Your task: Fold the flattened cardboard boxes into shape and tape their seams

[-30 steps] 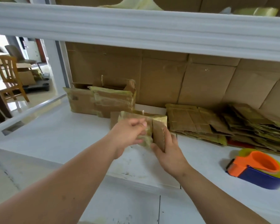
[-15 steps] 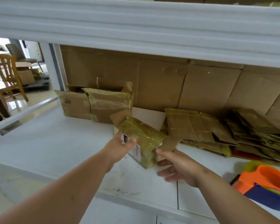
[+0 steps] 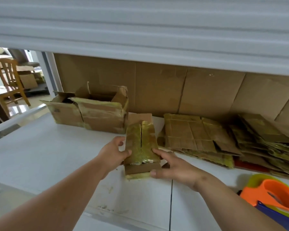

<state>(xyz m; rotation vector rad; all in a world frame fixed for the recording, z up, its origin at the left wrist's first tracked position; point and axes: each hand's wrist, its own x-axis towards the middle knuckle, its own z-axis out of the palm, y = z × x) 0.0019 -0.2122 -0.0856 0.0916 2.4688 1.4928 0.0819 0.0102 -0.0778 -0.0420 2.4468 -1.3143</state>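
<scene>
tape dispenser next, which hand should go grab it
Probably the right hand: the tape dispenser sits on its side. The left hand can keep gripping the small box, whose seam looks untaped.

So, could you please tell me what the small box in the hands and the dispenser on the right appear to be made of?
Small box: brown cardboard, matte at the bare end flap, mostly wrapped in glossy yellowish tape that glints.
Dispenser: probably hard plastic, smooth and shiny in orange, blue and yellow-green.
</scene>
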